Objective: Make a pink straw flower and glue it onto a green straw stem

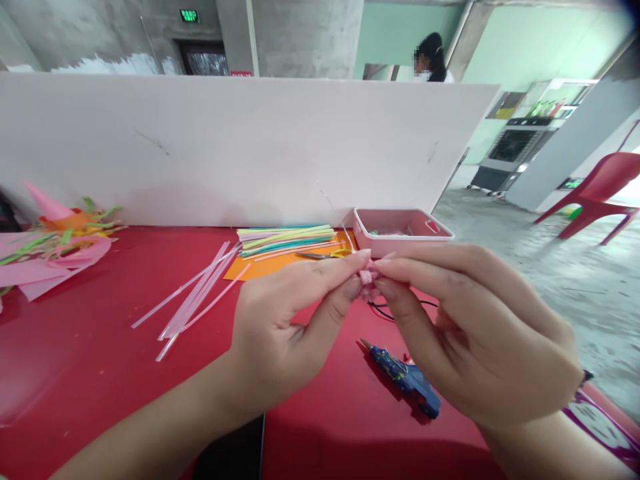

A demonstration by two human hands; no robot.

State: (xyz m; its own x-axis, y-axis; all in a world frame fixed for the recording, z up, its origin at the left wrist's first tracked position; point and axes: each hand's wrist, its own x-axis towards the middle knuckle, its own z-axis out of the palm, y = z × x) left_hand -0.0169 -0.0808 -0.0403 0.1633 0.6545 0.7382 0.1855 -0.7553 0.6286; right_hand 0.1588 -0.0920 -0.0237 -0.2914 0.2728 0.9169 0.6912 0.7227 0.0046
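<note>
A small pink fuzzy piece (369,279) is held between both hands above the red table (310,400). My left hand (290,313) pinches its left side with thumb and forefinger. From the right, my right hand (475,320) pinches the same piece with thumb and fingers. A thin pale strand (347,235) rises from near my left fingertips. Below the piece lies a blue glue gun (405,380), its tip pointing up and left. The fingertips partly cover the pink piece, so its exact shape is hard to make out.
Pink strips (200,293) lie left of my left hand. Coloured stems (285,240) and scissors (320,255) rest on orange sheets (245,269). Behind my hands sits a pink basket (400,243); pink paper (60,267) is far left. A white board (250,147) stands behind; a person is beyond.
</note>
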